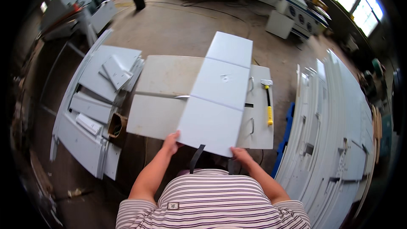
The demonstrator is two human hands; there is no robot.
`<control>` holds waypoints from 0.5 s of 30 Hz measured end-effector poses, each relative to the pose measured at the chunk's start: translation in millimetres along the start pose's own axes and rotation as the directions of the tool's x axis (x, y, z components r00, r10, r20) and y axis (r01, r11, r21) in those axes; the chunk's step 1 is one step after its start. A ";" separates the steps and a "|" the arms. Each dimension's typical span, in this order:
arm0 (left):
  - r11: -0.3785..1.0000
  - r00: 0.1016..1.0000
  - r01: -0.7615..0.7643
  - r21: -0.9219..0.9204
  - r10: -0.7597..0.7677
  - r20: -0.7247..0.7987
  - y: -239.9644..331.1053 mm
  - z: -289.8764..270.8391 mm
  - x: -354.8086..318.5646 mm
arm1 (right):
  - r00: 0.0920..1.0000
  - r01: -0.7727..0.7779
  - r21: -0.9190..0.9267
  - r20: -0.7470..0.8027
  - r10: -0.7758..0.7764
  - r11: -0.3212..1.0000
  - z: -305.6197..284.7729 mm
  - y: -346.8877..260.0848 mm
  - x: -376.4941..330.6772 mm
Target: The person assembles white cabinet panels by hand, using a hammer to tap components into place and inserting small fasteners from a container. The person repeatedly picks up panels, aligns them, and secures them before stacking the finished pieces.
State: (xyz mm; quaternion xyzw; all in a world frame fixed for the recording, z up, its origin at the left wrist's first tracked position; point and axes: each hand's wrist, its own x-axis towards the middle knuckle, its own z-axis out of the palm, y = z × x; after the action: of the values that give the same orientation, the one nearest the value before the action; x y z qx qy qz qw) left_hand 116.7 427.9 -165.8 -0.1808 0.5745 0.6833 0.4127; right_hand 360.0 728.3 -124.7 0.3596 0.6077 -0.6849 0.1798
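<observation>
A long white panel [216,114], marked by two cross lines into three sections, stretches away from me over a worktable [163,74]. My left hand [171,143] is closed on its near left corner. At the near right corner, my right hand [241,154] grips the edge. The panel's underside and the fingertips beneath it are hidden. A small label [226,77] sits on the middle section. Right of the panel, a hammer [269,106] with a black and yellow handle lies on the table beside two metal handles [252,126].
Stacked white boards [91,110] stand to my left, with a cardboard box [117,126] near them. Long white panels and strips [330,144] are piled at right beside a blue edge [285,131]. A black bin [138,1] and a white machine [296,15] stand farther back.
</observation>
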 end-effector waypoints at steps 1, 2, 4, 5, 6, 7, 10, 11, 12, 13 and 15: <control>0.995 1.000 -0.026 -0.095 0.025 -0.007 6.0 -15.7 0.9 | 0.999 -0.027 -0.005 0.032 0.028 1.000 20.4 13.2 6.2; 0.980 0.998 -0.065 -0.190 0.065 -0.009 13.6 -35.9 -1.3 | 0.987 -0.073 0.167 0.155 0.047 0.983 51.9 -8.4 -14.5; 0.934 0.982 -0.171 -0.314 0.134 -0.135 25.1 -77.5 3.1 | 0.950 -0.091 -0.064 0.293 0.106 0.994 101.7 -7.5 -6.6; 0.909 0.951 -0.248 -0.333 0.163 -0.264 28.7 -103.7 5.7 | 0.891 -0.035 -0.113 0.447 0.082 0.993 124.3 -12.0 -7.2; 0.883 0.965 -0.204 -0.423 0.108 -0.240 39.1 -117.2 -2.5 | 0.854 0.021 -0.167 0.516 0.069 0.986 141.5 -11.8 -10.6; 0.864 0.965 -0.256 -0.434 0.198 -0.174 35.9 -152.9 -5.1 | 0.815 0.094 -0.225 0.577 0.055 0.970 154.8 -18.7 -10.9; 0.864 0.951 -0.256 -0.433 0.305 0.048 64.7 -168.1 -81.1 | 0.861 -0.075 -0.291 0.463 0.209 0.954 147.2 -61.6 16.8; 0.816 0.992 -0.125 -0.564 0.090 -0.091 67.7 -197.4 -92.2 | 0.916 0.011 -0.340 0.381 0.127 0.940 137.1 -78.1 30.3; 0.804 0.976 -0.197 -0.560 0.106 -0.191 66.5 -199.3 -102.3 | 0.952 -0.047 -0.035 0.300 0.055 0.998 125.1 -64.0 65.0; 0.814 0.956 -0.244 -0.527 0.113 -0.269 63.0 -201.9 -115.6 | 0.975 -0.058 0.172 0.222 0.019 0.983 124.7 -64.0 93.7; 0.861 0.959 -0.219 -0.459 0.102 -0.266 66.5 -186.4 -112.1 | 1.000 0.018 0.516 -0.016 -0.011 0.856 109.1 -65.0 123.5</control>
State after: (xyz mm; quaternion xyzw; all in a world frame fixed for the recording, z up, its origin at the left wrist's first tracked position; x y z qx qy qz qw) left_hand 89.6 213.8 -93.8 -0.3080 0.4430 0.8111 0.2258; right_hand 202.1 659.6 -166.5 0.3944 0.4058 -0.8217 0.0679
